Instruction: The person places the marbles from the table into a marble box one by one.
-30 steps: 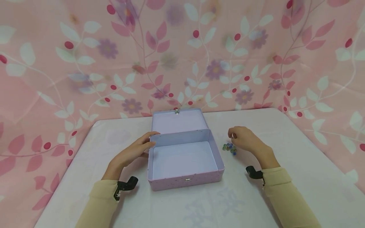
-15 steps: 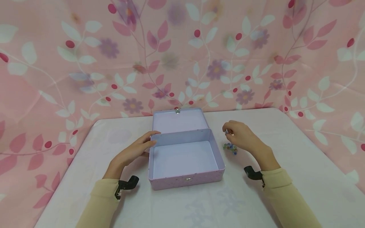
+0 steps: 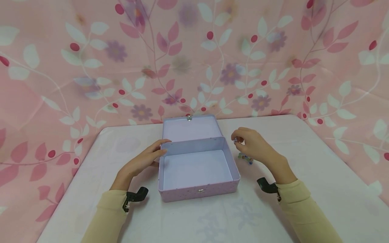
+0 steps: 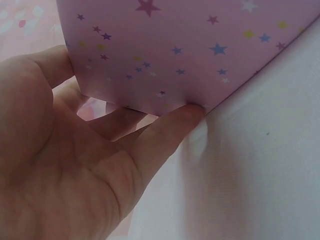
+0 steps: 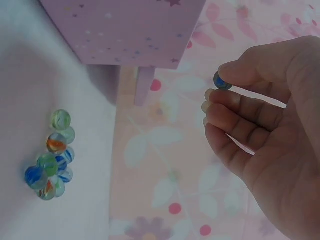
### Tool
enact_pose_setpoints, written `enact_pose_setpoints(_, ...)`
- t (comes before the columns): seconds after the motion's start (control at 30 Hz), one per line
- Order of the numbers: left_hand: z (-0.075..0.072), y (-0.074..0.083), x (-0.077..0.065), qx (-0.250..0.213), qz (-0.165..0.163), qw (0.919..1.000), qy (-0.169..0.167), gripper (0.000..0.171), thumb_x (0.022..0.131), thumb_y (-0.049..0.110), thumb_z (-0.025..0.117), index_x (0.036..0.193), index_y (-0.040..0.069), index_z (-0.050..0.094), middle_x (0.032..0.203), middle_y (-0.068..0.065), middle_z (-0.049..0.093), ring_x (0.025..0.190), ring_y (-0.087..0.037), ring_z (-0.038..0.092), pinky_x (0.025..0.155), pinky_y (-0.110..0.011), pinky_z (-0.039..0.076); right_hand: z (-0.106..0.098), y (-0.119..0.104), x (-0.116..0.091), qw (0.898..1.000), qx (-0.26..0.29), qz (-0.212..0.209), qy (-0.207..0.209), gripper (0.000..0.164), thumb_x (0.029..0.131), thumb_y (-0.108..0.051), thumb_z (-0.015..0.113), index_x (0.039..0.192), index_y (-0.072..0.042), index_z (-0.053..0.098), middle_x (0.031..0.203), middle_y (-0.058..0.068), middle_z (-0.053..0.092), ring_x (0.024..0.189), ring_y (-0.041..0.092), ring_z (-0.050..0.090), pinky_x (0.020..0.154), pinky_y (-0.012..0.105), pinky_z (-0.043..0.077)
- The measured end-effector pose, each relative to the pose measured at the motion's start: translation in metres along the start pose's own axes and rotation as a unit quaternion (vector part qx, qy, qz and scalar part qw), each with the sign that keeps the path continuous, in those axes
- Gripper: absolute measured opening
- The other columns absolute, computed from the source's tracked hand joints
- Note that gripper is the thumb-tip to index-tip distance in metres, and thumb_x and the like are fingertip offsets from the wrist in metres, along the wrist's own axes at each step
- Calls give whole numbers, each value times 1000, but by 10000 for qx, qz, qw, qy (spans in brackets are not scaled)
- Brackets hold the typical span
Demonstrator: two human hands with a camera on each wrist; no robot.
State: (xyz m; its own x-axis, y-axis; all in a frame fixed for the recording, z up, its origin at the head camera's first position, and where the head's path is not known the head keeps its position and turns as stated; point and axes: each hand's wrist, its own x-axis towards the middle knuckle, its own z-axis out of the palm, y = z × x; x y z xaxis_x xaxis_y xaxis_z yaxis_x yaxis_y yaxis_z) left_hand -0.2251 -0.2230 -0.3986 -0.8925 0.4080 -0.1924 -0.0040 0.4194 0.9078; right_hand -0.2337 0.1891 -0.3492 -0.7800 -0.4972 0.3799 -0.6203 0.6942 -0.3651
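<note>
A lilac tin box with a star print stands on the table, its lid laid back behind it. My left hand holds the box at its back left corner, thumb on the side wall and fingers round the back. In the left wrist view, the starry wall meets the thumb. Just right of the box, my right hand pinches a blue glass marble between thumb and index finger, above the table. Several more marbles lie clustered below that hand, partly hidden by it in the head view.
A white cloth covers the table. Pink flowered fabric hangs right behind it and at both sides. The box's near wall carries a small metal clasp, and the lid has its latch at the far edge.
My right hand has lifted a marble from beside the cluster and carried it left, closer to the box's right side. The left hand and the box have stayed in place.
</note>
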Motion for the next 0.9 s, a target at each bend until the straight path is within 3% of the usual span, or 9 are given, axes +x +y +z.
enact_pose_setpoints(0.37,0,2,-2,-86,-31,10000,25,47,103,44,48,148,38,36,155,-1,34,143,-34,38,103,-52,50,2,-16,2,9995,178,94,-242,16,87,-1,68,101,-8,69,91,0,64,85,17,56,76,33,52)
enact_pose_setpoints(0.9,1,3,-2,-77,-76,9999,41,45,104,42,48,147,41,37,155,-1,33,144,-34,36,104,-53,49,26,-42,4,9968,-8,-533,-597,15,85,0,69,92,-13,67,85,-5,58,80,13,54,71,26,49)
